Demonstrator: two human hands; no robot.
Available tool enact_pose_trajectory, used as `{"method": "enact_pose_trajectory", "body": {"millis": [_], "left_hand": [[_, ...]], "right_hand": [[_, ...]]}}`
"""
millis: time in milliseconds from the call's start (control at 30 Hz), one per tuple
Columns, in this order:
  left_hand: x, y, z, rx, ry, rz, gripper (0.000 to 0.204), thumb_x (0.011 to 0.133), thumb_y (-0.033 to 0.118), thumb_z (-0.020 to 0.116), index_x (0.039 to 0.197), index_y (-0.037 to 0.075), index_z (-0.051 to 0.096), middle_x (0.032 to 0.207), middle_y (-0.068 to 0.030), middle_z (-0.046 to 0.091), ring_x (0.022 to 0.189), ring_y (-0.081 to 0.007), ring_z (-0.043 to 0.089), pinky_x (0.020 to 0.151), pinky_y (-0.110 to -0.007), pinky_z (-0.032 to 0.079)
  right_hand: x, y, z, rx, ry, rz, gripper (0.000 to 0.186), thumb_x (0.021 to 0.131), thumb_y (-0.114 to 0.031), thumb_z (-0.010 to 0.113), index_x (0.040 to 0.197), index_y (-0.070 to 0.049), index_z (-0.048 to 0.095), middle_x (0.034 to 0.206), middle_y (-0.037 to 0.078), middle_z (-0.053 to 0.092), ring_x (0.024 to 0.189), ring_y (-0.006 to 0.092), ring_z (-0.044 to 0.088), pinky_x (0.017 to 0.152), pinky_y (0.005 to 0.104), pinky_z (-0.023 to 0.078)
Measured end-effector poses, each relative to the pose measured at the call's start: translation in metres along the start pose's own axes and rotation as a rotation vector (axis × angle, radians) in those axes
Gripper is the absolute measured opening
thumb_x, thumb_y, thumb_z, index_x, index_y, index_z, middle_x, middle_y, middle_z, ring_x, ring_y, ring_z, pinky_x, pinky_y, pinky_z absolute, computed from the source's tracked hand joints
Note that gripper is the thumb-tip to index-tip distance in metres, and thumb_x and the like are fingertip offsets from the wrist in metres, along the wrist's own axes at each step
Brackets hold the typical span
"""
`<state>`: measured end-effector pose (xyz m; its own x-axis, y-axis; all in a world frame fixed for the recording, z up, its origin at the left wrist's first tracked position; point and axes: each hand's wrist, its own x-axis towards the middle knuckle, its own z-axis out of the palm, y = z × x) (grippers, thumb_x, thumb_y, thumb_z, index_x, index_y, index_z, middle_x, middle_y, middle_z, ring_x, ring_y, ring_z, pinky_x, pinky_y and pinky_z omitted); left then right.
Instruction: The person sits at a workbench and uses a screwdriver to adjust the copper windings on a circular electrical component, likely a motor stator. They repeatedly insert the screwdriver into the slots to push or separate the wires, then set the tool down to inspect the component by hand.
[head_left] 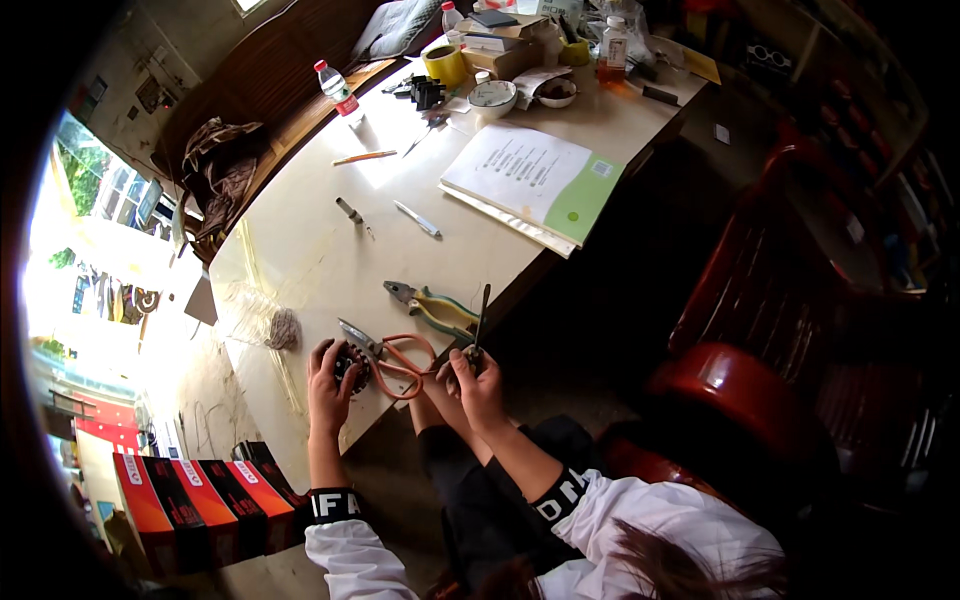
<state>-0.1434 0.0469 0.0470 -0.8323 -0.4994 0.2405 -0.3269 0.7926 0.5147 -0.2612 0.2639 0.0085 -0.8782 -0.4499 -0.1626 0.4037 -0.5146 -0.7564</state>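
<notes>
My left hand (328,392) is closed around a dark, round part with a toothed-looking rim (352,370) at the table's near edge. In my right hand (478,392), fingers pinched together, a thin dark rod-like tool (484,310) points away from me; its lower end is hidden by the fingers. Between the hands lie scissors with orange loop handles (374,348), blades toward the far left. Just beyond them rest pliers with green and yellow handles (440,308). A bundle of thin string or wire (283,328) lies left of my left hand.
A silver pen (418,219), a small slim tool (349,210) and an orange pencil (365,157) lie farther up the white table (300,240). Booklets (530,180), bowls (492,97) and bottles (338,92) stand beyond. Red-black boxes (200,500) sit lower left; a red chair (740,390) stands right.
</notes>
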Motion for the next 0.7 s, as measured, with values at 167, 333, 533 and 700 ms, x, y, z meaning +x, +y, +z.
{"method": "enact_pose_trajectory", "body": {"millis": [167, 333, 533, 700], "left_hand": [[-0.007, -0.005, 0.001, 0.035, 0.06, 0.002, 0.042, 0.086, 0.018, 0.067, 0.126, 0.008, 0.057, 0.13, -0.0155, 0.051, 0.12, -0.036, 0.048, 0.102, -0.042, 0.039], [-0.003, 0.005, 0.007, 0.08, 0.09, -0.041, 0.044, 0.086, 0.021, 0.067, 0.127, 0.008, 0.056, 0.132, -0.0154, 0.05, 0.12, -0.0375, 0.048, 0.102, -0.043, 0.039], [-0.012, 0.026, -0.001, 0.299, 0.231, -0.062, 0.052, 0.085, 0.023, 0.069, 0.131, 0.005, 0.054, 0.136, -0.0165, 0.049, 0.123, -0.0379, 0.046, 0.105, -0.045, 0.037], [-0.018, 0.146, -0.043, -0.043, 0.038, 0.105, 0.044, 0.076, 0.011, 0.074, 0.117, 0.001, 0.062, 0.116, -0.0119, 0.063, 0.096, -0.0313, 0.064, 0.084, -0.038, 0.052]], "right_hand": [[-0.009, -0.004, 0.005, -0.052, -0.076, -0.081, 0.025, 0.097, -0.02, 0.062, 0.078, -0.007, 0.053, 0.068, 0.002, 0.062, 0.054, 0.0038, 0.047, 0.052, 0.0203, 0.037], [0.015, 0.003, -0.014, -0.542, 0.012, -0.198, 0.027, 0.092, -0.022, 0.067, 0.084, 0.001, 0.054, 0.07, 0.013, 0.063, 0.064, 0.0191, 0.062, 0.058, 0.0333, 0.047], [0.036, -0.016, -0.006, -1.076, -0.022, -0.452, 0.039, 0.088, -0.021, 0.066, 0.117, -0.003, 0.047, 0.103, 0.025, 0.06, 0.092, 0.0462, 0.06, 0.075, 0.0507, 0.051], [0.062, -0.034, -0.007, -1.335, -0.124, -0.344, 0.056, 0.082, -0.012, 0.071, 0.132, -0.004, 0.046, 0.118, 0.024, 0.053, 0.106, 0.0422, 0.057, 0.089, 0.047, 0.049]]}}
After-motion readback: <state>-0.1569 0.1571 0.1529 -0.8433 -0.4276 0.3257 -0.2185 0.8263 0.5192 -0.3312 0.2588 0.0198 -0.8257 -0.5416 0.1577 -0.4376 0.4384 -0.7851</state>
